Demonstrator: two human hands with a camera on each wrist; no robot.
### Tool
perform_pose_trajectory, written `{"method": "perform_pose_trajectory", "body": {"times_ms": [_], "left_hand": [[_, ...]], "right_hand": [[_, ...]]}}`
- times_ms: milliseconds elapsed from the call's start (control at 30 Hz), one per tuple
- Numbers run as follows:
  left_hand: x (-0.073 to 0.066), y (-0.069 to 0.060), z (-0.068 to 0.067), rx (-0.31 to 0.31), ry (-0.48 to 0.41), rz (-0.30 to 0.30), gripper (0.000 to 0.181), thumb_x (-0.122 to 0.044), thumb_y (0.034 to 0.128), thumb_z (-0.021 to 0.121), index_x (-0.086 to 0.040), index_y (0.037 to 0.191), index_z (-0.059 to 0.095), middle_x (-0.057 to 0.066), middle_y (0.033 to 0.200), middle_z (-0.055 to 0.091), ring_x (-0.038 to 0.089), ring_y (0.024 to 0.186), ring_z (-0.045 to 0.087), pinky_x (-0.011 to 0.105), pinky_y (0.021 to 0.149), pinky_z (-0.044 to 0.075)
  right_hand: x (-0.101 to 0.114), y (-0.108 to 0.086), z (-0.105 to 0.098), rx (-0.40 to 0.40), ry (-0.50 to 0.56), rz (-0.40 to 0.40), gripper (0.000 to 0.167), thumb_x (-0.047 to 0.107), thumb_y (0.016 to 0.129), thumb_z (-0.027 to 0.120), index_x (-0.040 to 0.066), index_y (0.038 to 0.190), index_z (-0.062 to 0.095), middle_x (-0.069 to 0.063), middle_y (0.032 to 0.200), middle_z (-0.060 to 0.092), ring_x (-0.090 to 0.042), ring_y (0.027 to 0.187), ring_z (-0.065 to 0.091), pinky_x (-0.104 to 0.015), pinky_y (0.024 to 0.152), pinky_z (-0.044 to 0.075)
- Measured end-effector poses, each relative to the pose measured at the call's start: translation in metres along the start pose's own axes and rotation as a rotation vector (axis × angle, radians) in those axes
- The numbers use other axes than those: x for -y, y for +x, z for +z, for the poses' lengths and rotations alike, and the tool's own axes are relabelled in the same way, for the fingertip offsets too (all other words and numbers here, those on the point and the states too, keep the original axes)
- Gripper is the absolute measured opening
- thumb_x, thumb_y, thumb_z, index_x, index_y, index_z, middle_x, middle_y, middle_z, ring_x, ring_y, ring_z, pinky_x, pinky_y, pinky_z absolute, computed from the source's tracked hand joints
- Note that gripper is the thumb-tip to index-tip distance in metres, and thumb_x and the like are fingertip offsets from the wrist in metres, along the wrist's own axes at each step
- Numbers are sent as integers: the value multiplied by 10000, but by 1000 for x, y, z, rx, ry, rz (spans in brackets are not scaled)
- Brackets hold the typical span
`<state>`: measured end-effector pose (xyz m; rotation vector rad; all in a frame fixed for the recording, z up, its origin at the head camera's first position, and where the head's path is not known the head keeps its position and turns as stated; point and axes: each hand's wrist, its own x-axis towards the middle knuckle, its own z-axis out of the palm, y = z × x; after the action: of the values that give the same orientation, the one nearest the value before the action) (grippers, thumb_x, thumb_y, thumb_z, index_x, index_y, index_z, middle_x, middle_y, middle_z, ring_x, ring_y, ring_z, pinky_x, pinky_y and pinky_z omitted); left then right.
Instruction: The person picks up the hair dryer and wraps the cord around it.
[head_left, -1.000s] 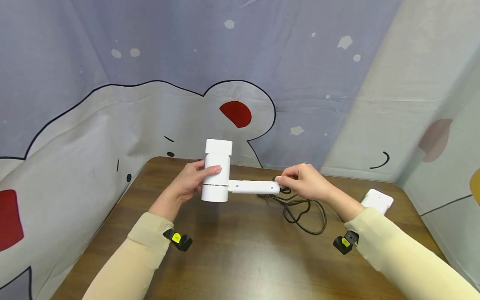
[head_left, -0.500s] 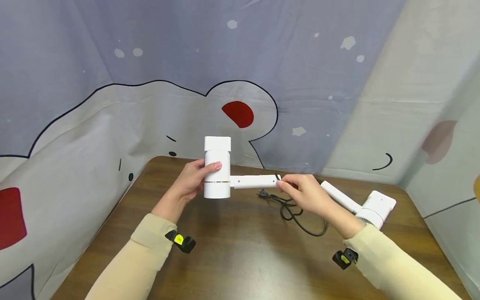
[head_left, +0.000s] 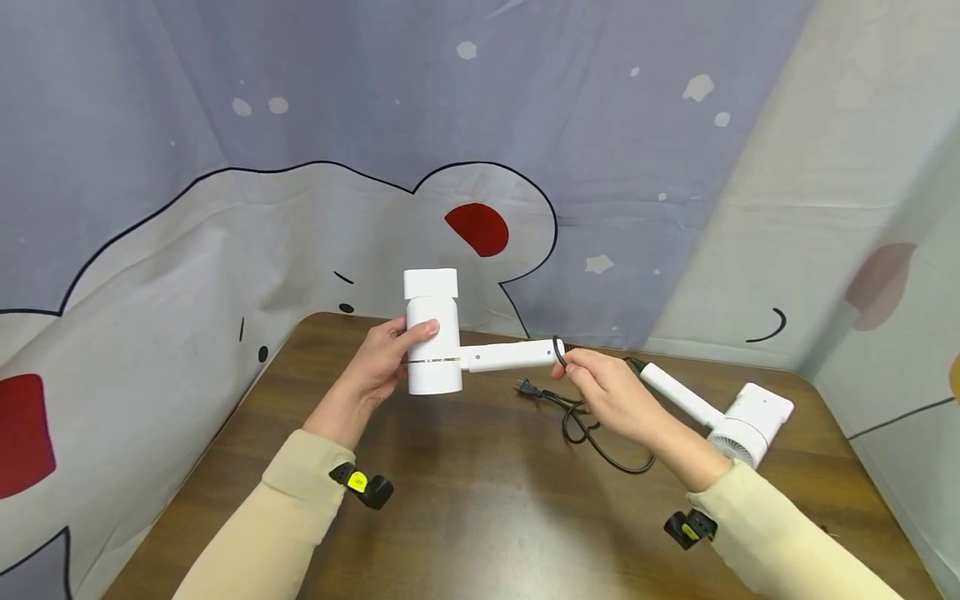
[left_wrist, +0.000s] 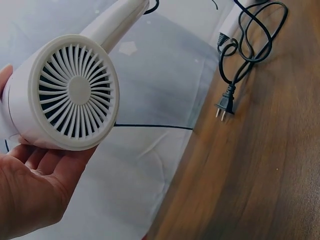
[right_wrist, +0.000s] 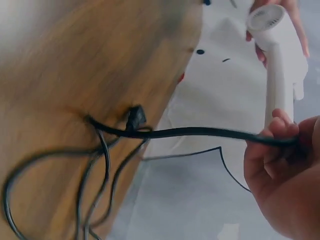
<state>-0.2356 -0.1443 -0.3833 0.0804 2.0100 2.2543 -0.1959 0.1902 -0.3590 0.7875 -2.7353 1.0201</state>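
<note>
A white hair dryer (head_left: pixel 433 333) is held above the table, its handle (head_left: pixel 513 356) stretching to the right. My left hand (head_left: pixel 382 358) grips the barrel, thumb across the front. In the left wrist view, the round slatted vent (left_wrist: pixel 79 92) of this hair dryer faces the camera. At the handle's end my right hand (head_left: pixel 618 392) pinches the black cord (head_left: pixel 558 348), which loops up over the handle tip. Seen from the right wrist, the cord (right_wrist: pixel 200 131) runs from curled fingers down toward the table; the fingers partly hide the handle's end.
On the wooden table (head_left: pixel 480 517) at the right lies a second white hair dryer (head_left: pixel 750 421), partly behind the right forearm. A black two-pin plug (head_left: pixel 527 388) and coiled cord (head_left: pixel 607 454) rest on the tabletop. A patterned curtain (head_left: pixel 337 108) hangs behind.
The handle's right end has tilted upward. My right hand has shifted slightly right and down, and a cord loop now shows over the handle tip. More of the second hair dryer is visible.
</note>
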Motion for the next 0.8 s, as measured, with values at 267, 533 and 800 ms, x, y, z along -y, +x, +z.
{"method": "perform_pose_trajectory", "body": {"times_ms": [267,533,800], "left_hand": [[0,0,3,7,-87,15,517,-205,1008,662,95,1411,539,38,1038,722,183,921,720,378,804,585],[-3,1,8,37,-111,16,533,-215,1002,658,84,1424,528,54,1065,716,205,952,718,397,819,581],[-4,1,9,54,-109,14,526,-215,1007,648,88,1419,523,42,1064,715,202,961,714,405,838,571]], "right_hand": [[-8,-3,2,106,362,117,311,174,1149,482,-14,1061,714,-45,717,529,-138,628,546,-347,582,548],[-22,-8,8,190,678,170,490,263,1179,383,-124,1060,658,-3,724,459,-128,654,481,-304,628,493],[-37,-19,18,207,792,119,374,202,1172,393,-11,1110,694,12,781,498,-118,709,529,-273,687,501]]}}
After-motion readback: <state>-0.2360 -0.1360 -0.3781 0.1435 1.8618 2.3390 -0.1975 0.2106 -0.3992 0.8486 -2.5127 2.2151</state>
